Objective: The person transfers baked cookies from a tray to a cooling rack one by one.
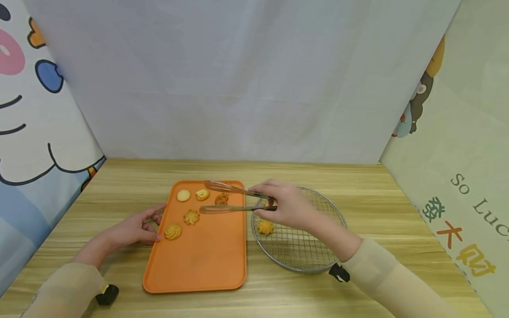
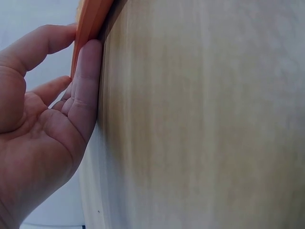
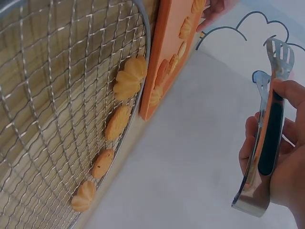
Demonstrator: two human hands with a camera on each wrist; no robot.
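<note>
My right hand [image 1: 292, 205] grips metal food tongs [image 1: 224, 209] with dark green handle inlays and slotted heads. Their arms stand apart, with nothing between the heads, above the upper right of an orange tray [image 1: 203, 265]. Below lies a knotted brown cookie [image 1: 221, 199], partly hidden. A pale round cookie [image 1: 183, 195], a ring-like cookie [image 1: 202, 194], a flower-shaped cookie [image 1: 191, 217] and a swirled cookie [image 1: 172, 232] also sit on the tray. At its left edge, my left hand [image 1: 133, 227] holds the rim, thumb and fingertips against it.
A round wire rack [image 1: 306, 249] stands right of the tray, partly under my right forearm. It bears a flower-shaped cookie [image 1: 265, 227]; the right wrist view shows several cookies along its rim, including a flat oval cookie [image 3: 117, 122]. A pale cloth wall [image 1: 238, 110] closes off the back.
</note>
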